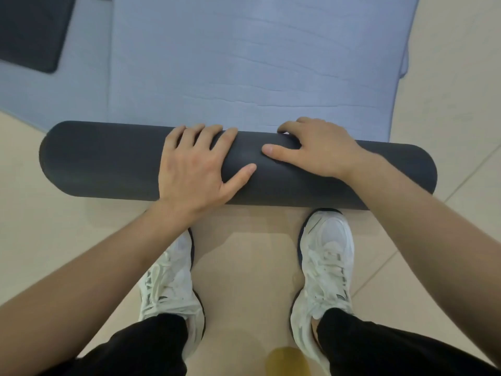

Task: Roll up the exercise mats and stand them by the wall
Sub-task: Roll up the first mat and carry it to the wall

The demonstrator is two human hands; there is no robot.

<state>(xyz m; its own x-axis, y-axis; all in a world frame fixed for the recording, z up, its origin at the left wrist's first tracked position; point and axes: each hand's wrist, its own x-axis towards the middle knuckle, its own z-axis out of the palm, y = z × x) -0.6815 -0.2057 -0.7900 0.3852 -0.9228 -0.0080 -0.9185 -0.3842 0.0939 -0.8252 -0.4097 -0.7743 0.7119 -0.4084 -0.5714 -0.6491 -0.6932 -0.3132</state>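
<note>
Far left: small dark mat [29,31] lying flat on a blue mat [81,85]. Centre, on the tiled floor [40,240]: dark roll [108,161] of a half-rolled mat, its blue unrolled part [257,63] stretching far. Left hand [195,169]: grip wide, fingers flat on the roll. Right hand [317,150]: fingers hooked over the roll's far side. Near: white shoes [328,256].

1. A pale beige tiled floor [54,240] fills the lower frame, with thin grout lines [379,272] running diagonally at the right.
2. A white laced sneaker [170,289] stands at lower centre-left, toe pointing up the frame.
3. A second white sneaker [326,261] stands at lower centre-right, apart from the first.
4. Black trouser legs [141,346] cover both ankles along the bottom edge.
5. A blurred yellowish patch [287,360] sits at bottom centre, between the shoes.
</note>
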